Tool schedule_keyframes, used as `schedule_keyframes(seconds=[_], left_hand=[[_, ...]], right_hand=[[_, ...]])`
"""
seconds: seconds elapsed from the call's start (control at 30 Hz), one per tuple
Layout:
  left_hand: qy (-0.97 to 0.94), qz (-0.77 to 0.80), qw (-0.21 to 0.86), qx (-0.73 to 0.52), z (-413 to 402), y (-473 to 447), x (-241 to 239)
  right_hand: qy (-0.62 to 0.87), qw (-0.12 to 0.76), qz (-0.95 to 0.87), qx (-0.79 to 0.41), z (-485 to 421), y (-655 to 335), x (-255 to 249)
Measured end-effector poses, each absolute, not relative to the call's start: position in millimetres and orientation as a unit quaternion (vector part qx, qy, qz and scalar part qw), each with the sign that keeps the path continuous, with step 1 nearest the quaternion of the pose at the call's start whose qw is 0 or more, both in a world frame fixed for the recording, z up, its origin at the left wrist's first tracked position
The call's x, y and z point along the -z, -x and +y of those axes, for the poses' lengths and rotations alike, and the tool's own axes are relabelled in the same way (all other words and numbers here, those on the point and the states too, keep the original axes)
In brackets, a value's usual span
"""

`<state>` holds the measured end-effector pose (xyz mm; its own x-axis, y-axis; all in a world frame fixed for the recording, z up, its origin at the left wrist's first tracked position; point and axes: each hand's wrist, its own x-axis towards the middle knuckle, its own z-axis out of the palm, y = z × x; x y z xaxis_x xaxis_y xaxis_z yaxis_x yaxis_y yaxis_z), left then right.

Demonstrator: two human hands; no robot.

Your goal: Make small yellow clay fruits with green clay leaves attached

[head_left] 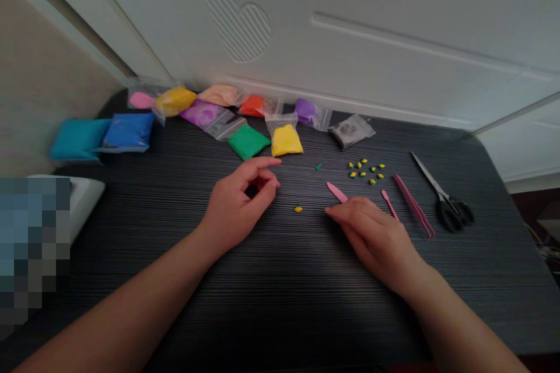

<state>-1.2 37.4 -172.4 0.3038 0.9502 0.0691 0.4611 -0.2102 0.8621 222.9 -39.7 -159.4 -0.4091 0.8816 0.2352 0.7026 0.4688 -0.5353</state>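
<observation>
My left hand (242, 203) hovers left of the middle, index finger stretched out, thumb meeting a curled finger; anything in that pinch is too small to see. A tiny yellow clay piece with a green tip (298, 209) lies on the table between my hands. To its right, my right hand (376, 236) has thumb and fingers pressed together, contents not visible. Beneath those fingers a pink clay knife (336, 192) shows its blade; its handle is hidden. Farther back lies a thin green clay strip (319, 166). Several small yellow-and-green clay pieces (363, 174) sit grouped beyond my right hand.
Pink tweezers (413, 205), a small pink tool (389, 204) and black-handled scissors (444, 198) lie at right. Bags of coloured clay, among them green (248, 141), yellow (286, 140) and blue (128, 132), line the back and left. A white panel (371, 70) rises behind the dark table (280, 303).
</observation>
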Motion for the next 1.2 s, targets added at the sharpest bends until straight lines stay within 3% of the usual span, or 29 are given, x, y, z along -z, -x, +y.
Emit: schedule_keyframes(seconds=[1.2], left_hand=[[-0.708, 0.503, 0.384, -0.313, 37, 1, 171]], right_hand=[[0.484, 0.223, -0.820, -0.206, -42, -218, 151]])
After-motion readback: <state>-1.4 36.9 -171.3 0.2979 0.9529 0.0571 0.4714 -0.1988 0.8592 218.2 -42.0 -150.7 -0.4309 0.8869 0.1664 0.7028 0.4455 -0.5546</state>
